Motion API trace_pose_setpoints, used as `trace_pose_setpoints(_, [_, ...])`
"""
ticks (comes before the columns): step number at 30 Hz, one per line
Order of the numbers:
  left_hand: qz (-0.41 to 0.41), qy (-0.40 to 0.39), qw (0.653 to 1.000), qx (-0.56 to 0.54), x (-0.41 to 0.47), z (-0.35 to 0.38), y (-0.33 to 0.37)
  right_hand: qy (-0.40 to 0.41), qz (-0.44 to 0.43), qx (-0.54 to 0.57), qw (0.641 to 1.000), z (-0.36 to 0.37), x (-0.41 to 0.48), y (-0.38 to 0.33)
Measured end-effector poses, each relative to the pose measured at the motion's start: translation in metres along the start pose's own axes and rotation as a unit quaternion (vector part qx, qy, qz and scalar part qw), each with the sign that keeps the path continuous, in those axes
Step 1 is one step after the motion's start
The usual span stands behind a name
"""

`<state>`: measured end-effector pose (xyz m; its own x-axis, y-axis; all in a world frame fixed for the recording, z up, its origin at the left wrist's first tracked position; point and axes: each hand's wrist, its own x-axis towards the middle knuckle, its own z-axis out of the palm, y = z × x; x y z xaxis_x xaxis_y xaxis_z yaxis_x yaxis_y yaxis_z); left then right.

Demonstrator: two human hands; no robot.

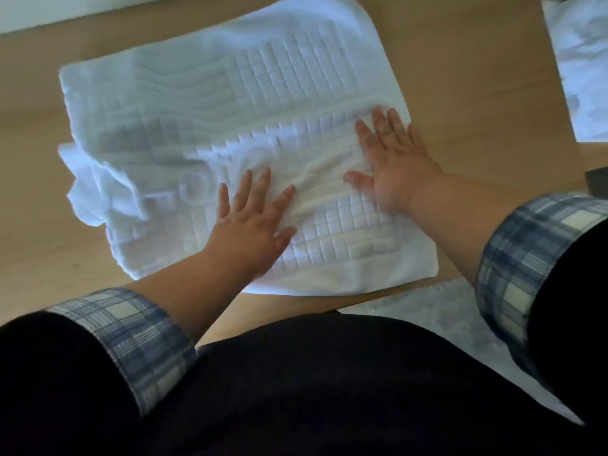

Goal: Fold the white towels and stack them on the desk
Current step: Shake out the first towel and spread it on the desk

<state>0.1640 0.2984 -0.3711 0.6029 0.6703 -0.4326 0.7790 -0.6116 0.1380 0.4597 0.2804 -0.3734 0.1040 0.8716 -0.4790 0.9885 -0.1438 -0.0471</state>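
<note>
A white towel with a raised checked pattern lies spread across the wooden desk. Its left side is rumpled and bunched, and its near edge reaches the desk's front. My left hand lies flat on the towel's near middle, fingers apart, palm down. My right hand presses flat on the towel near its right edge, fingers spread. Neither hand grips the cloth. More white cloth lies in a crumpled heap at the far right.
The desk's front edge runs just before my body. Pale grey floor shows below the desk at the right. A dark object pokes in at the right edge. A white wall borders the desk at the top left.
</note>
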Motion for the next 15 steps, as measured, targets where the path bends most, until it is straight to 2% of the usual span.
trace_pose_setpoints(5, [-0.006, -0.026, 1.0, 0.017, 0.019, -0.001, -0.007, 0.06, -0.032, 0.07, 0.995, -0.002, -0.015, -0.026])
trace_pose_setpoints(9, [-0.007, -0.054, 0.998, 0.016, 0.027, -0.018, -0.003, -0.031, -0.042, 0.047, 0.997, 0.013, -0.037, -0.05])
trace_pose_setpoints(11, [-0.001, -0.053, 0.999, -0.004, 0.019, -0.031, -0.008, -0.029, -0.024, 0.048, 0.998, 0.007, -0.036, -0.052])
trace_pose_setpoints(13, [-0.015, -0.016, 0.999, -0.035, 0.002, -0.045, -0.022, -0.001, 0.003, 0.067, 0.998, -0.009, -0.028, -0.064])
trace_pose_setpoints(15, [-0.049, 0.071, 0.992, -0.094, -0.023, -0.055, -0.044, 0.03, 0.007, 0.083, 0.996, -0.03, -0.016, -0.09])
